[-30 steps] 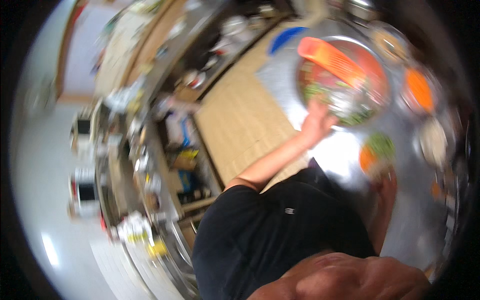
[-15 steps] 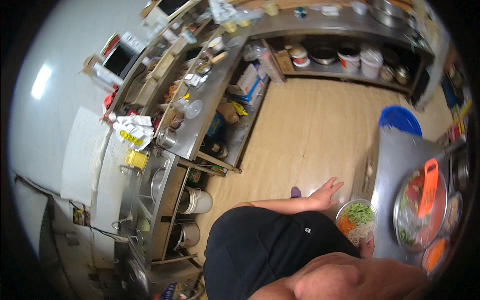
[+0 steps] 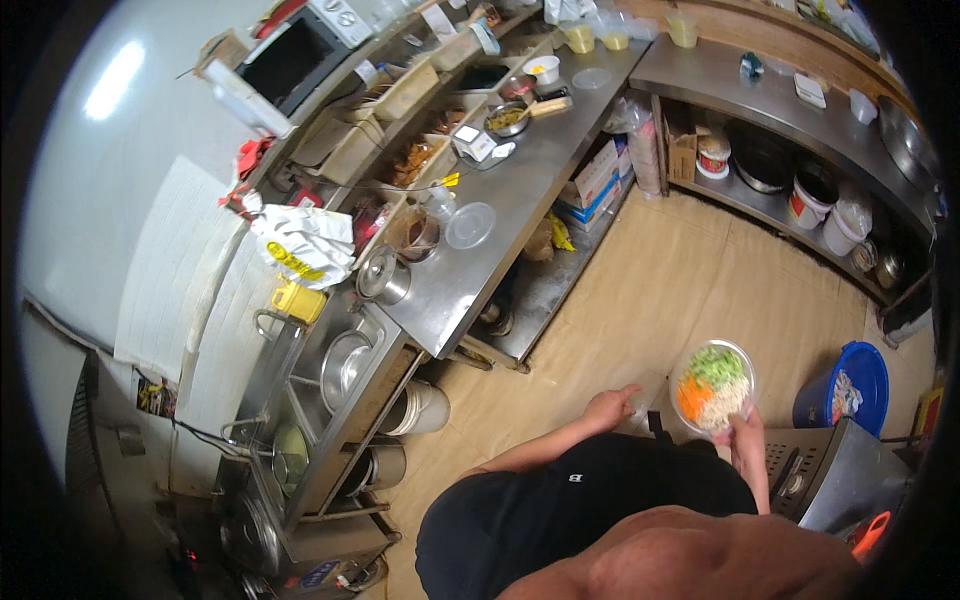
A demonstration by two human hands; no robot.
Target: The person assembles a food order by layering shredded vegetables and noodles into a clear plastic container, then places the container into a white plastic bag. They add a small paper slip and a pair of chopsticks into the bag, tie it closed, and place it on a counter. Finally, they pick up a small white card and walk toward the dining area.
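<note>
Partly unseen (behind the bowl (image 3: 681,412)): right grip (image 3: 744,431)

We could pass a hand over the floor (image 3: 640,290) beyond the bowl (image 3: 749,363). Our right hand (image 3: 745,436) blocks its near-right rim; the bucket (image 3: 873,390) stands right of the bowl, the cabinet (image 3: 862,478) nearer right, the counter (image 3: 432,300) well left.

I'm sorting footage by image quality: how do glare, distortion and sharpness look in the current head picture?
Head view: the bright light at upper left is washed out to white; head view: the far steel counter bends toward the dark rim; head view: the bowl in the right hand is clear enough to tell its green, orange and pale contents apart.
</note>
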